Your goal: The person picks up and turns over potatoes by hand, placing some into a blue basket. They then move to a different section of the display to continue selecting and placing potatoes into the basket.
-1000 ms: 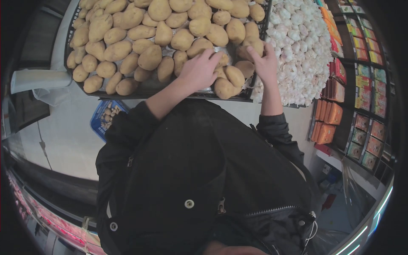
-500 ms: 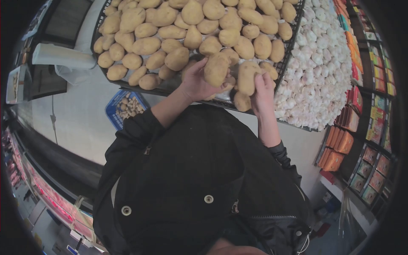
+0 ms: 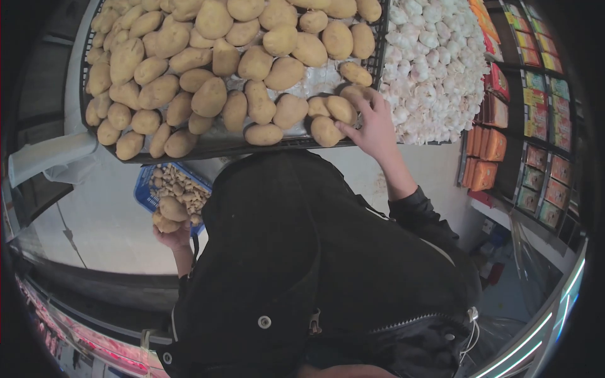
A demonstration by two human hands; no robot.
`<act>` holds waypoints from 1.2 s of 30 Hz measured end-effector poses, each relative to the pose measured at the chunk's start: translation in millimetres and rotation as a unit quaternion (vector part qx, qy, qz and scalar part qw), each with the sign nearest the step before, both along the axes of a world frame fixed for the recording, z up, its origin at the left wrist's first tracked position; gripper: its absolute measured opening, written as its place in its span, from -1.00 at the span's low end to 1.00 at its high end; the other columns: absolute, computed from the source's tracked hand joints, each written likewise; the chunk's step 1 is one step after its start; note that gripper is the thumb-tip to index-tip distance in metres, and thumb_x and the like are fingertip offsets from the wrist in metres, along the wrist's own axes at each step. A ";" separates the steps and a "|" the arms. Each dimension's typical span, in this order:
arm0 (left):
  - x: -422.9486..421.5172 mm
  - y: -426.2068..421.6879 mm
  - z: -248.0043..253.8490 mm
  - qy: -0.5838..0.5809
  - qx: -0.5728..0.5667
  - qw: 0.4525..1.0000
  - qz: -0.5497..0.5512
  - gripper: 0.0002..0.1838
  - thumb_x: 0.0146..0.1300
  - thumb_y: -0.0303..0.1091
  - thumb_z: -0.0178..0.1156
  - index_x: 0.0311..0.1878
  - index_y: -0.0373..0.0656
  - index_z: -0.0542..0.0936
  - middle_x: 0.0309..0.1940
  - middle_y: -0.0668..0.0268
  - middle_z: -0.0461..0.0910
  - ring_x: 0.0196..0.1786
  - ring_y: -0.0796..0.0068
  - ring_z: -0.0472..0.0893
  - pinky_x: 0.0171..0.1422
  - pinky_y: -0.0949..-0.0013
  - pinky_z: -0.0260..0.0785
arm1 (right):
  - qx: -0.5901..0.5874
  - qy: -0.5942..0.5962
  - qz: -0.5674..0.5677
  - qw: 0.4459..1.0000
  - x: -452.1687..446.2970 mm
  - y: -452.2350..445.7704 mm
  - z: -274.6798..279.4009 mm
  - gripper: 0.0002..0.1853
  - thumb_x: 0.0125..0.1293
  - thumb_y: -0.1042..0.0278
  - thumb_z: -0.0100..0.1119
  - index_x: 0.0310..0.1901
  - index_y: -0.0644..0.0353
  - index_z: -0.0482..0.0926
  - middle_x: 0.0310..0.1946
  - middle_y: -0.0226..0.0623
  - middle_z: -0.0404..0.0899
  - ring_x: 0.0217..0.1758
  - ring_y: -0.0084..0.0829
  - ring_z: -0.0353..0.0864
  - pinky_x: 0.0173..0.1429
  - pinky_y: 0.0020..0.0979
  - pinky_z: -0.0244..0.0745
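Note:
My left hand [image 3: 174, 238] is low on the left, closed round potatoes [image 3: 173, 209] beside a blue basket [image 3: 144, 193] that holds small, pale brown pieces. Part of that hand is hidden behind the potatoes and my sleeve. At the near right corner of a black crate [image 3: 220, 151] full of potatoes, my right hand [image 3: 376, 128] is spread, thumb apart from fingers. Its fingertips rest on one potato [image 3: 351, 93], and the thumb is by another potato [image 3: 326, 131]. More loose potatoes [image 3: 290, 111] lie just left of it.
Heaped garlic bulbs [image 3: 428, 75] lie right of the crate. Shelves of packets [image 3: 535, 116] and orange packs [image 3: 485, 167] stand further right. A roll of plastic bags [image 3: 53, 157] is at the left, with a pink-lit display case [image 3: 94, 337] below it.
Both hands held potatoes over the crate before. My left hand has moved down and left to the blue basket with potatoes; my right hand now rests on potatoes in the crate. The view has shifted.

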State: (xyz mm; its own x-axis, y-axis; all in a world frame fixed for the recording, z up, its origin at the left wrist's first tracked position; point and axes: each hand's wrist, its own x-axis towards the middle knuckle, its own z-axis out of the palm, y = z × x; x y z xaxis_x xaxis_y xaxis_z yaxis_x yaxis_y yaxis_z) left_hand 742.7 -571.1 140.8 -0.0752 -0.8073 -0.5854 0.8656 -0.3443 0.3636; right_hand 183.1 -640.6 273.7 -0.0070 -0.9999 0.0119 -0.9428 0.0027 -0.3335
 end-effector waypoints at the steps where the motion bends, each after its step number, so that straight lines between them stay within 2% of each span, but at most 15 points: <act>1: 3.9 11.2 -2.8 -0.046 0.056 0.995 0.067 -0.18 0.30 0.26 0.03 0.48 -0.09 0.28 0.39 0.09 0.38 0.46 -0.01 0.35 0.33 0.01 0.41 | 0.006 0.026 -0.010 1.000 0.1 -1.1 -2.2 -0.36 0.28 -0.22 0.31 0.27 -0.03 0.50 0.29 -0.03 0.31 0.36 0.01 0.33 0.38 0.03 0.32; 3: 12.4 30.3 -11.3 -0.114 0.137 0.971 0.163 -0.22 0.33 0.20 0.05 0.47 -0.09 0.28 0.40 0.09 0.39 0.49 0.02 0.32 0.50 0.07 0.22 | 0.012 0.067 -0.028 0.997 -0.9 -4.8 -5.3 -0.36 0.26 -0.28 0.29 0.25 -0.08 0.51 0.37 0.11 0.18 0.41 0.19 0.26 0.41 0.14 0.29; 6: 32.1 48.4 -38.9 -0.036 0.228 0.922 0.312 -0.12 0.27 0.11 0.19 0.50 -0.21 0.15 0.46 -0.14 0.26 0.50 -0.16 0.30 0.54 -0.03 0.24 | 0.025 0.068 -0.026 0.997 -2.3 -14.8 -11.0 -0.40 0.16 -0.19 0.40 0.17 -0.07 0.59 0.29 0.07 0.28 0.40 0.08 0.30 0.37 0.09 0.36; 9: 42.0 53.7 -67.3 -0.053 0.348 0.869 0.347 0.06 0.29 0.06 0.25 0.61 -0.01 -0.21 0.55 -0.07 0.08 0.55 -0.18 0.21 0.54 -0.07 0.16 | -0.018 0.082 -0.006 0.996 -1.3 -24.2 -22.2 -0.44 -0.08 0.00 0.44 0.01 0.00 0.69 0.10 -0.09 0.38 0.20 -0.06 0.43 0.20 -0.02 0.45; 12: 47.4 55.9 -114.8 -0.232 0.319 0.903 0.172 -0.24 0.33 0.07 0.14 0.49 -0.06 0.18 0.59 0.08 0.09 0.59 0.01 0.15 0.63 0.10 0.02 | -0.092 0.135 0.042 0.986 4.4 -47.4 -30.9 -0.41 -0.19 -0.07 0.39 -0.09 0.10 0.70 0.08 -0.14 0.44 0.10 -0.19 0.45 0.02 -0.15 0.31; 15: 31.8 11.0 -104.3 -0.195 0.348 0.904 0.152 -0.23 0.41 0.05 0.13 0.58 0.02 0.13 0.58 0.09 0.08 0.49 -0.05 0.32 0.48 0.05 0.27 | -0.131 0.153 0.104 0.974 16.2 -73.3 -39.3 -0.39 0.02 -0.17 0.33 -0.12 0.28 0.69 0.18 -0.05 0.44 0.14 -0.06 0.43 0.14 -0.09 0.31; 18: -0.5 -30.6 -68.2 -0.269 0.339 0.896 0.102 -0.29 0.47 -0.02 0.07 0.60 0.02 0.14 0.54 0.09 0.19 0.38 -0.06 0.47 0.42 0.04 0.38 | -0.161 0.107 0.110 0.975 29.4 -82.3 -41.2 -0.71 0.21 0.18 0.37 -0.26 0.28 0.62 0.15 -0.06 0.45 0.04 -0.03 0.46 0.09 -0.12 0.43; 21: 1.6 -54.5 -59.0 -0.369 0.285 0.881 0.084 -0.54 0.37 -0.11 0.09 0.27 -0.09 0.47 0.35 0.19 0.44 0.22 0.09 0.61 0.18 0.17 0.37 | -0.200 0.041 0.132 0.970 21.6 -73.2 -37.6 -0.59 0.29 -0.04 0.35 -0.20 0.21 0.61 0.09 -0.09 0.47 0.08 -0.03 0.49 0.06 -0.08 0.47; 24: -25.5 -80.1 -1.8 -0.473 0.182 0.849 0.147 -0.61 0.37 -0.32 0.18 0.23 -0.14 0.51 0.20 -0.01 0.54 0.18 0.00 0.61 0.14 0.19 0.53 | -0.277 0.024 0.053 0.959 -3.0 -56.5 -23.6 -0.68 0.33 0.06 0.35 -0.28 0.19 0.63 -0.06 -0.12 0.59 -0.06 -0.12 0.60 -0.06 -0.14 0.52; 27: -65.4 -101.8 62.7 -0.643 0.068 0.752 0.126 -0.64 0.44 -0.23 0.19 0.19 -0.19 0.54 0.10 0.09 0.58 0.09 0.19 0.61 0.17 0.26 0.48 | -0.172 0.056 -0.108 0.977 -28.8 -49.0 -14.5 -0.74 0.38 0.14 0.26 -0.08 0.14 0.66 0.00 -0.28 0.62 -0.02 -0.25 0.66 -0.17 -0.22 0.63; 29: -97.8 -114.5 90.0 -0.671 -0.168 0.722 0.037 -0.79 0.36 -0.43 0.21 0.04 -0.17 0.60 -0.09 0.19 0.64 -0.04 0.35 0.63 0.10 0.33 0.51 | -0.104 0.051 -0.122 0.986 -33.3 -53.9 -6.9 -0.72 0.39 0.17 0.24 0.00 0.15 0.66 -0.01 -0.26 0.65 -0.02 -0.22 0.68 -0.12 -0.23 0.63; 30: -121.7 -123.8 104.7 -0.672 -0.227 0.705 0.017 -0.81 0.35 -0.48 0.21 0.00 -0.17 0.61 -0.14 0.21 0.66 -0.08 0.39 0.64 0.08 0.35 0.51 | -0.090 0.048 -0.124 0.987 -35.8 -59.2 -0.5 -0.71 0.39 0.18 0.23 0.02 0.15 0.66 -0.02 -0.26 0.66 -0.02 -0.21 0.68 -0.11 -0.23 0.63; 32: -177.3 -137.1 137.6 -0.604 -0.421 0.650 -0.189 -0.82 0.30 -0.46 0.29 -0.03 -0.12 0.63 -0.24 0.29 0.64 -0.22 0.44 0.60 -0.05 0.40 0.45 | -0.009 0.025 -0.100 0.995 -34.1 -58.9 11.1 -0.75 0.35 0.22 0.21 -0.03 0.12 0.66 -0.10 -0.28 0.68 -0.05 -0.20 0.65 -0.10 -0.21 0.57; 33: -201.3 -139.3 143.9 -0.580 -0.461 0.624 -0.246 -0.82 0.29 -0.45 0.30 -0.04 -0.11 0.64 -0.26 0.31 0.64 -0.26 0.45 0.59 -0.09 0.42 0.44 | 0.016 0.013 -0.096 0.995 -28.2 -51.4 14.9 -0.76 0.34 0.23 0.21 -0.05 0.11 0.66 -0.12 -0.29 0.68 -0.06 -0.20 0.65 -0.10 -0.20 0.56; 36: -271.0 -146.7 127.0 -0.530 -0.570 0.496 -0.385 -0.66 0.30 -0.27 0.29 0.13 -0.06 0.61 0.02 0.34 0.57 -0.19 0.42 0.64 -0.09 0.38 0.50 | 0.148 -0.084 -0.068 0.983 -11.7 -23.9 24.8 -0.88 0.26 0.25 0.26 -0.28 0.07 0.63 -0.34 -0.39 0.62 -0.28 -0.35 0.53 -0.20 -0.32 0.38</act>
